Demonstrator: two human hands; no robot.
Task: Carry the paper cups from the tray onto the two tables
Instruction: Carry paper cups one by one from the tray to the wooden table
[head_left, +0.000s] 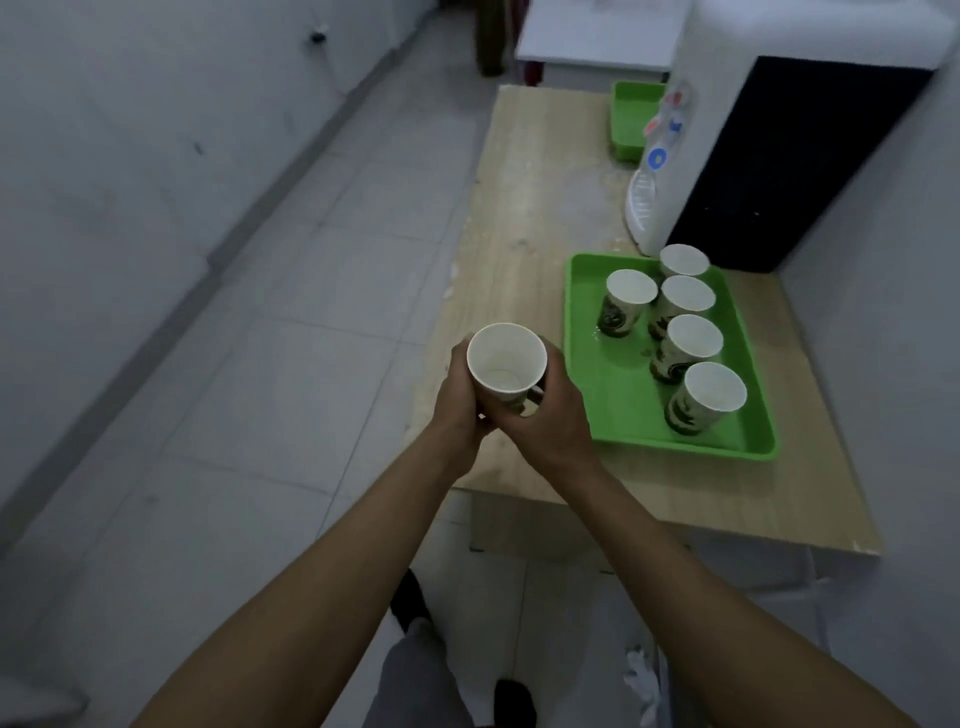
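A white paper cup (506, 364) with a green print is held upright between both hands over the left edge of the wooden table (524, 218). My left hand (460, 395) grips its left side and my right hand (545, 415) wraps round its right side and base. The cup looks empty. To the right lies a green tray (613, 395) with several more paper cups (680, 353) standing upright along its right side.
A white water dispenser (670, 156) with a black side stands at the back right of the table. Beside it lies a second green tray (631, 122). A white table (592, 41) is further back. Grey tiled floor and a wall lie to the left.
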